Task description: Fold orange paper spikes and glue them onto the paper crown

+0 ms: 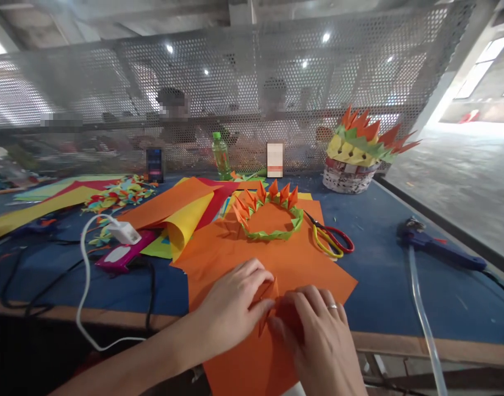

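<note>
Orange paper, creased into a slim, pointed folded piece [275, 287], sits between the two sets of fingertips I watch from my remote seat. The left hand [243, 294] pinches its left side between thumb and forefinger; the right hand [317, 322] curls in from the other side, its fingers bent close to the piece, though I cannot tell whether they grip it or only rest against it. Beneath both hands lie orange paper sheets [222, 253], so alike in colour that I struggle to make out the piece's lower edge.

I judge the folded piece very light and fairly crisp, stiffest where its layers stack and easily crushed at the sharp tip. I would take hold of it by the layered flanks near the middle and spare the tip; paper this matt should slip little, but a hard squeeze could print stray creases.

Just beyond the fingertips I see a green paper ring [272, 235] topped with orange paper points [273, 190]; scissors [324, 228] lie past the right fingers, and a blue glue gun [445, 250] rests well off to their right
</note>
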### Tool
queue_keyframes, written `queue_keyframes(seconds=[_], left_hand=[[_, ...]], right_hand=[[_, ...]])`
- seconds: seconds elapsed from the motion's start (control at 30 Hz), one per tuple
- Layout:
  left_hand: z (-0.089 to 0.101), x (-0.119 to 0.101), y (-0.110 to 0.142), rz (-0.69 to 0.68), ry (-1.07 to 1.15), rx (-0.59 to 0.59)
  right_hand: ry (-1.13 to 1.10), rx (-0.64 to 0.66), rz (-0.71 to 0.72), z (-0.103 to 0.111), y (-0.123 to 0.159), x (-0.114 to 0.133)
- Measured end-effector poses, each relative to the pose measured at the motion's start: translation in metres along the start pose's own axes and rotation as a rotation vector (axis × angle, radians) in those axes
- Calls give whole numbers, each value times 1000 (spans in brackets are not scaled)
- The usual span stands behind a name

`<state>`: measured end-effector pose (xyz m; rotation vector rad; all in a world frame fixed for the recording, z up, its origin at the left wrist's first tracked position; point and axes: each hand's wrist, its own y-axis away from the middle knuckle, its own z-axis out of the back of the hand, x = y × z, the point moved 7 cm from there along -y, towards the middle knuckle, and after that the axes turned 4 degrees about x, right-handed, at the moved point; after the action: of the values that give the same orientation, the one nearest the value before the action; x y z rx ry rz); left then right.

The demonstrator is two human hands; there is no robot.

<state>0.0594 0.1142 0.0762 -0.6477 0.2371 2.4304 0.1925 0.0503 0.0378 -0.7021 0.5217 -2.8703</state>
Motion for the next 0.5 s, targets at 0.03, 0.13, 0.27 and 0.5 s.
queue_keyframes(seconds=[0.03, 0.13, 0.27, 0.5], left_hand=[[1, 0, -3, -7, 17, 13], [5, 4, -10, -18, 73, 53], [12, 11, -9, 7, 114, 69], [4, 13, -4, 47, 147, 156]], right_hand=[[-15, 7, 4, -2, -2, 0], [-51, 14, 22, -6, -7, 0], [-42, 4, 47, -7, -11, -1], [73, -52, 150, -5, -24, -6]])
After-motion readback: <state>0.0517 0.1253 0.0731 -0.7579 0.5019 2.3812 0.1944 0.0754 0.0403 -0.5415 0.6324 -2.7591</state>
